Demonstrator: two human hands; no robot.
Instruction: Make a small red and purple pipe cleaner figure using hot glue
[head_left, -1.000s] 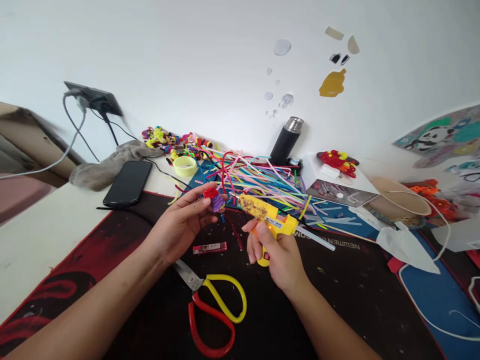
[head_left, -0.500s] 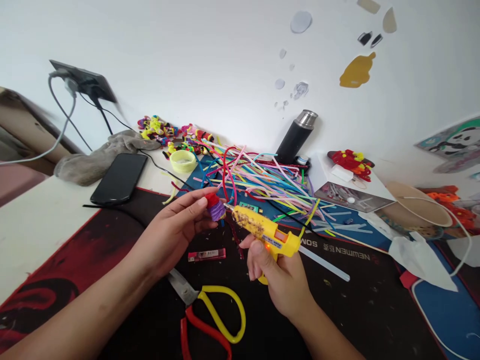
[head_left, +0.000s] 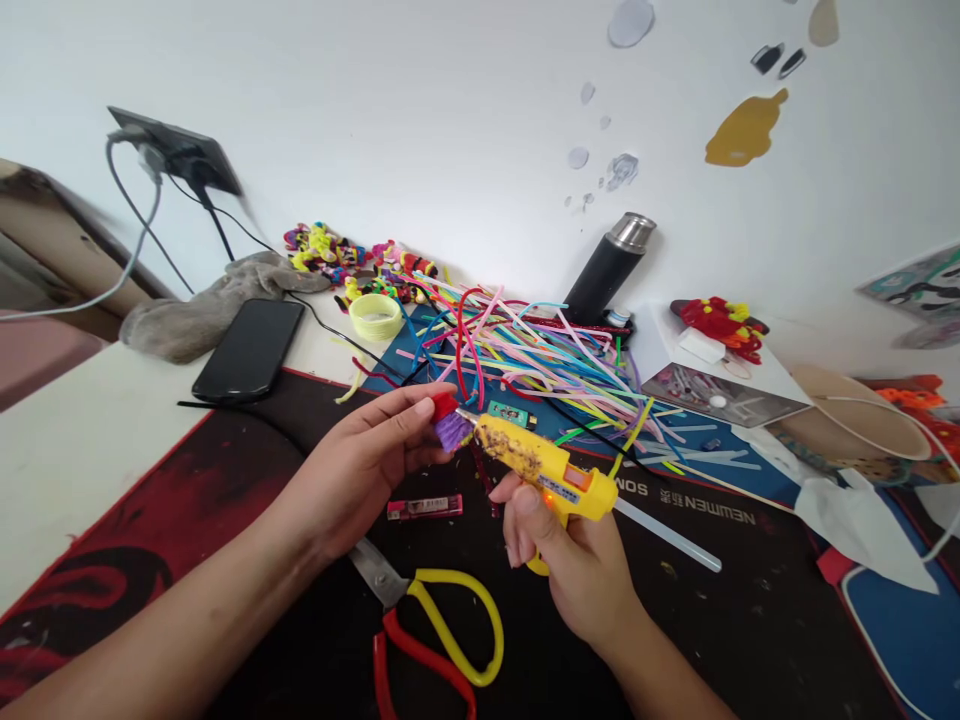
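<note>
Shifted slightly rightward and nearer since a second ago: both hands, now with glue gun (head_left: 551, 473) nozzle pressed right against the small red-and-purple pipe-cleaner piece (head_left: 448, 424), where a gap stood before. Left hand (head_left: 367, 465) closed in a pinch on that piece, thumb and fingertips around its left side, held above the black desk mat (head_left: 720, 620). Right hand (head_left: 577, 560) wrapped firmly around the yellow gun's grip, forefinger at the trigger, clear glue stick jutting out the back toward the right. Near, below the hands: yellow-and-red scissors (head_left: 431, 640) lying on the mat, a small red lighter-like item (head_left: 424, 508) just left of the gun's handle. Far, behind the hands: a loose heap of coloured pipe cleaners (head_left: 525, 360), a black flask (head_left: 609, 270) against the wall. Far left: a black phone (head_left: 250, 350) flat on the table beside a grey cloth (head_left: 202, 315).
</note>
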